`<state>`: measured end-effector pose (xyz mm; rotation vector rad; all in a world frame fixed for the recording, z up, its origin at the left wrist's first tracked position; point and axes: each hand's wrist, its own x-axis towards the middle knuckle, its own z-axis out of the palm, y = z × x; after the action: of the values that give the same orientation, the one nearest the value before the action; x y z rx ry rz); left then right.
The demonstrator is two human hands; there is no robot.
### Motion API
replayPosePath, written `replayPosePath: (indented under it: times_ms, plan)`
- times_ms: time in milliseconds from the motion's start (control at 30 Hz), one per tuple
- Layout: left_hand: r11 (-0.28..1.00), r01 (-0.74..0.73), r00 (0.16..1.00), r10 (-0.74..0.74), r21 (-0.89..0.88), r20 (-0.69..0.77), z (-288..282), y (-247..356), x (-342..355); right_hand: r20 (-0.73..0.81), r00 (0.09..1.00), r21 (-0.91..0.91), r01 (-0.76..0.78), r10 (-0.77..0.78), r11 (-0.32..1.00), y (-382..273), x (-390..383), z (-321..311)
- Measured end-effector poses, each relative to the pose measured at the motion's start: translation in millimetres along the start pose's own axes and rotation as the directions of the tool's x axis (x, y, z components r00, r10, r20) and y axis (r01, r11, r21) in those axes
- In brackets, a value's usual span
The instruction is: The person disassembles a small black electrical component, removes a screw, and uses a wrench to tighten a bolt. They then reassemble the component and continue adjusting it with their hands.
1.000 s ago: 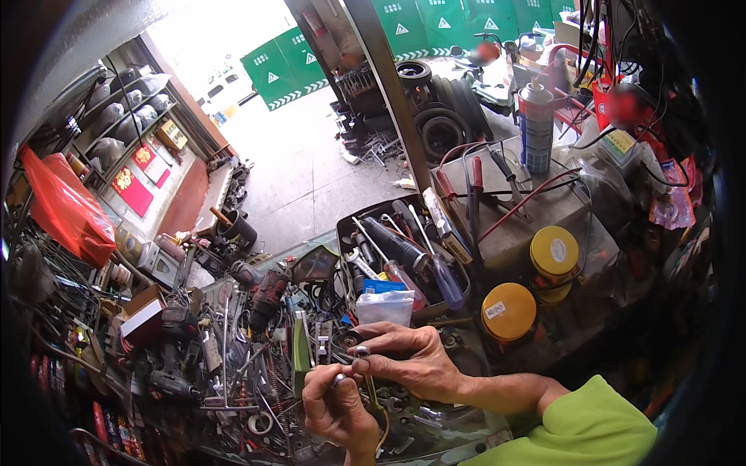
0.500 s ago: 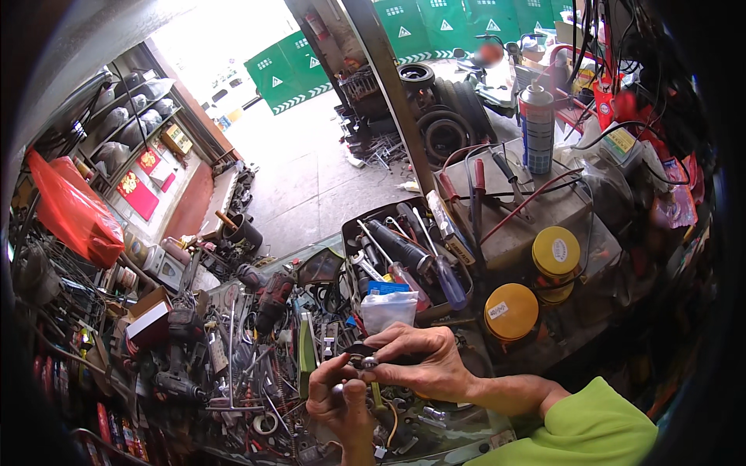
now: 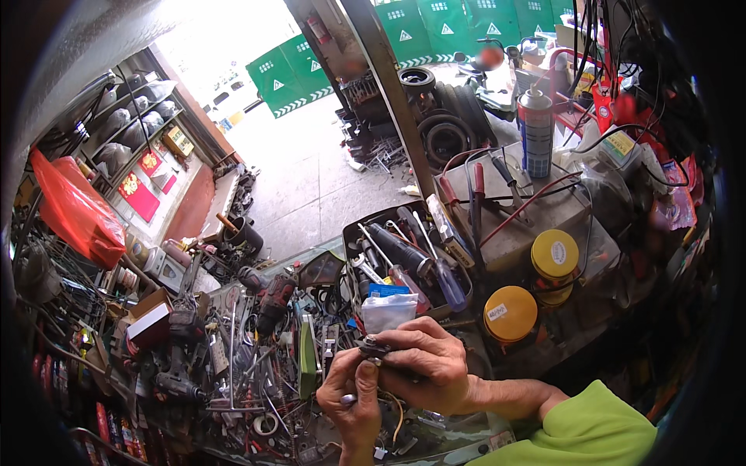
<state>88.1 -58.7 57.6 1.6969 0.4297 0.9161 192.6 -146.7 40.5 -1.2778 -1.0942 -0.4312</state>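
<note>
Near the bottom middle, my left hand (image 3: 350, 404) and my right hand (image 3: 429, 359) meet at a small dark metal part (image 3: 374, 348). My left thumb and index finger pinch it from the left. The fingers of my right hand close on it from the right, their tips partly hidden. A rounded silver piece (image 3: 347, 399) shows between the curled fingers and palm of my left hand; the rest of it is covered. Just beyond the hands lies a clear plastic bag (image 3: 388, 312), leaning against a tool bin (image 3: 457, 314) of screwdrivers.
Tools crowd the bench on the left, among them a red and black power drill (image 3: 275, 301), a green object (image 3: 307, 361) and a roll of tape (image 3: 265, 424). Yellow-lidded jars (image 3: 510, 314) and a spray can (image 3: 536, 132) stand at the right, beside a metal post (image 3: 392, 93).
My right hand has rolled over, so its back now faces up and its fingers cover more of the part. My left hand has shifted slightly right.
</note>
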Motion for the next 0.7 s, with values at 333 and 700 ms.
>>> replayPosePath:
  times_ms: [333,700]
  plan:
    - [0.987,-0.026,0.997,0.014,-0.161,-0.076,-2,-9,-4,0.077,0.997,0.025,0.016,-0.018,1.0,-2,-3,4]
    - [0.96,0.018,0.999,-0.025,-0.281,-0.022,-14,-13,-11,0.085,0.992,-0.025,0.093,-0.091,0.995,-3,-8,6]
